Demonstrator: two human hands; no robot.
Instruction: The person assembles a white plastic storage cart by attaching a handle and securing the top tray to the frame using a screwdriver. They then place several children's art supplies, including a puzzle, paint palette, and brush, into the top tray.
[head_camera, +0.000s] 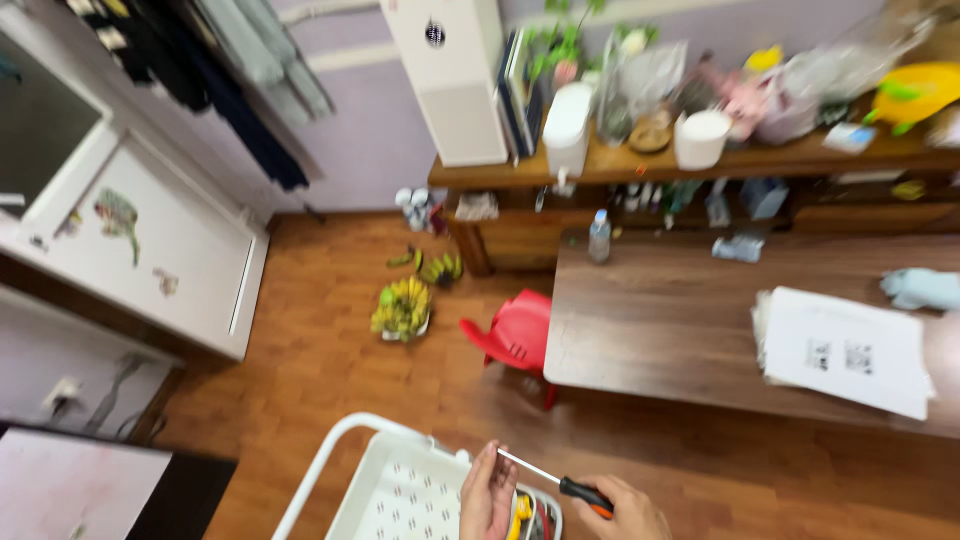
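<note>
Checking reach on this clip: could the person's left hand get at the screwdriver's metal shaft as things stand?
Probably yes. The left hand is already at the tip of the screwdriver, which the right hand grips by its handle above the white cart; nothing lies between them.

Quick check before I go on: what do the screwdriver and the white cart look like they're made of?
Screwdriver in the right hand: thin bright shaft, likely steel; black and orange handle, probably plastic or rubber, though blur hides the texture. The left hand touches the shaft near its tip. White cart: smooth rounded white frame tube and a perforated tray, looking like painted metal or moulded plastic; I cannot tell which.
</note>
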